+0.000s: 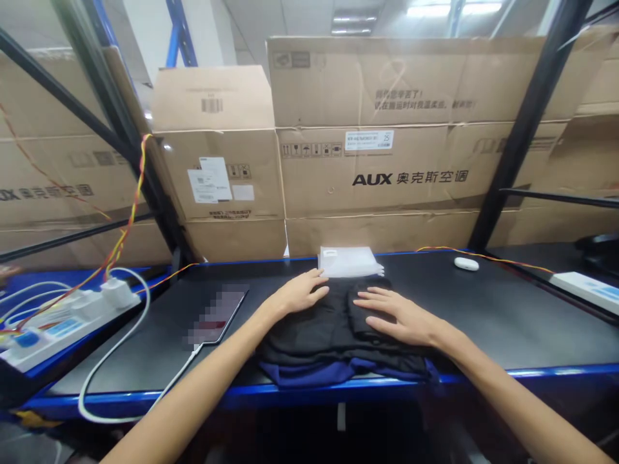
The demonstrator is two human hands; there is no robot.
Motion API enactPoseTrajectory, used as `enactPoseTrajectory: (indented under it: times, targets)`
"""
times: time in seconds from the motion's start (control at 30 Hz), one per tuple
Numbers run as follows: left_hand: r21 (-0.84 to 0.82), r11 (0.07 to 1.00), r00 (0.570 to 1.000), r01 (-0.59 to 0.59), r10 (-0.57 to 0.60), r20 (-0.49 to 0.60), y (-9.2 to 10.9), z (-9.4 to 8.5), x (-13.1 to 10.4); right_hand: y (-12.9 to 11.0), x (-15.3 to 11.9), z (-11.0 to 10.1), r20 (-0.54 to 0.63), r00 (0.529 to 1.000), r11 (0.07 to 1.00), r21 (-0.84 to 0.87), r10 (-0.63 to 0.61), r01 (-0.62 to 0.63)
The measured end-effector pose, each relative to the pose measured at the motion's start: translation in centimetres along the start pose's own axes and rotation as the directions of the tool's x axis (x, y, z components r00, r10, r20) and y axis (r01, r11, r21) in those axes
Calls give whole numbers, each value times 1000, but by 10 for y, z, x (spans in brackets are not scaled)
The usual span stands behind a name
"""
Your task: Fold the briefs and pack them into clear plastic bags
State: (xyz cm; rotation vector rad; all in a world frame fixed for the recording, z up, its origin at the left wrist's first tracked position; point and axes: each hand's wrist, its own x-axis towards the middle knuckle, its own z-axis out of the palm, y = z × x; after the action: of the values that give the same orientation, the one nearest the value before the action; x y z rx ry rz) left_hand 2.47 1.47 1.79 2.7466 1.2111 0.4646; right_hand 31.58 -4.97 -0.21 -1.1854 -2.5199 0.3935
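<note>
A stack of dark folded clothes [309, 332] lies at the front edge of the black shelf, with a blue garment [314, 374] showing at its bottom. My left hand [302, 291] rests on the far left part of the stack, fingers stretched out. On the right part, my right hand [394, 316] lies spread over a smaller black folded bundle [356, 312]. Neither hand grips anything. Just behind the clothes sits a pile of clear plastic bags [349, 262], close to my left fingertips.
A phone [220, 319] on a white cable [147, 309] lies to the left. Power strips [72, 322] stand at far left and right. A white earbud case [467, 264] sits at back right. Cardboard sheets [377, 212] wall the back, between black posts [527, 122].
</note>
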Motion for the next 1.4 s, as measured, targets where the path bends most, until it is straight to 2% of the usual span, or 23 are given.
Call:
enactPoseTrajectory:
  times: [0.1,0.2,0.4,0.57,0.7,0.83,0.93,1.13,1.3,1.4]
  targets:
    - [18,998,998,-65,65,24,-10,12,25,1,0,1,4,1000,1000,3,5,-5]
    - [55,996,996,-68,65,54,-17,24,38,3,0,1,14,1000,1000,-7,10,-10]
    - [57,996,997,-71,71,2,-27,37,41,2,1,2,5,1000,1000,6,10,-10]
    - [105,986,988,-127,135,-75,-27,37,43,3,0,0,27,1000,999,32,15,-16]
    - [216,961,959,-173,214,-187,-19,24,34,5,0,-10,144,989,995,96,21,-35]
    - [349,919,962,-181,240,-134,-6,11,10,8,1,-17,202,979,992,123,-1,-25]
    - [372,920,978,-125,178,-112,1,10,-7,11,3,-15,176,984,992,123,-16,-6]
    - [250,962,985,-106,136,-106,3,20,-18,11,4,-6,38,997,992,108,-67,62]
    - [143,985,977,-93,118,-178,0,26,-18,8,6,-4,-10,997,996,53,-72,72]
    - [61,995,960,-77,91,-263,0,27,-17,8,5,-6,-6,997,994,75,-73,73]
